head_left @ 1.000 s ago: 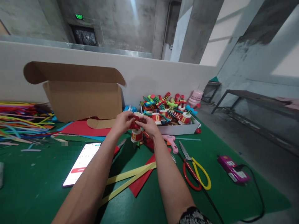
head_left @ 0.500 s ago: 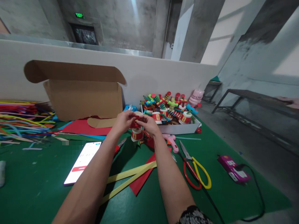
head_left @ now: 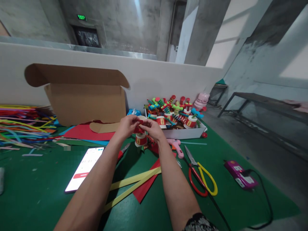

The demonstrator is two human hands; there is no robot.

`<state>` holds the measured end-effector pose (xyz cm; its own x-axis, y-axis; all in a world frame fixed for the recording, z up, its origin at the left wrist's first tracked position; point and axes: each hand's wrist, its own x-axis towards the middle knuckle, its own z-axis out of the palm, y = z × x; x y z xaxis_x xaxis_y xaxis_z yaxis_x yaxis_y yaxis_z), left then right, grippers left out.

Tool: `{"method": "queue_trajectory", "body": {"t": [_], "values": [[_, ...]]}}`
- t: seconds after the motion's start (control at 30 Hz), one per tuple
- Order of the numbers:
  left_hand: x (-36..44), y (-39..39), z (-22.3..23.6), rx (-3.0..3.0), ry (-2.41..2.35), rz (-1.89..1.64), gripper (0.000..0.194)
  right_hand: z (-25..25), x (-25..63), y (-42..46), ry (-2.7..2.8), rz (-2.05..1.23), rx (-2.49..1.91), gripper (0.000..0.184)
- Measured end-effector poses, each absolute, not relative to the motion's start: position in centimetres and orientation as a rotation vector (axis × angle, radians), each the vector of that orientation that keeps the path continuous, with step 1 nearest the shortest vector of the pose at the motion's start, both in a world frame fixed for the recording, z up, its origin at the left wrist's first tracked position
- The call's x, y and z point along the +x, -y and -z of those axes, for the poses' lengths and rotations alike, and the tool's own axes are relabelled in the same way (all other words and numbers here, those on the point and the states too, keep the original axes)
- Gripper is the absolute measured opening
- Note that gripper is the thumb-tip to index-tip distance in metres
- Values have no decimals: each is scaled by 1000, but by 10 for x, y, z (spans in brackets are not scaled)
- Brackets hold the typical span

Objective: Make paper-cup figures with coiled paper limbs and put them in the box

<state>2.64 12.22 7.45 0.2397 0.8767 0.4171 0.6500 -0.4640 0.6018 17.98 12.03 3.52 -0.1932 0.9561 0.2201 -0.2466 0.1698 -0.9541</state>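
Note:
Both hands meet over a small paper-cup figure, red and white with a yellow label, standing on the green table. My left hand and my right hand pinch the red piece at its top from either side; my fingers hide much of it. Red and dark folded paper strips hang beside the cup. Under my forearms lie yellow paper strips and a red paper sheet. A pink glue gun rests right of my right hand.
Behind my right hand, a white box holds several similar cup figures. Red-and-yellow scissors and a purple power unit with a cable lie right. A phone, coloured strips and an open cardboard box are left.
Almost nothing differs. The view has shifted slightly, and both hands keep their pinch on the red piece, with only tiny finger movement.

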Motion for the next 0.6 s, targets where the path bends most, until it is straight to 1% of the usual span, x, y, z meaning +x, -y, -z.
{"method": "queue_trajectory", "body": {"t": [0.33, 0.6], "values": [[25, -123, -74, 2221, -1407, -1052, 16, -36, 180, -120, 1290, -1307, -794, 31], [26, -123, -73, 2227, -1408, -1089, 15, -36, 180, -119, 1289, -1303, -796, 34]]}}
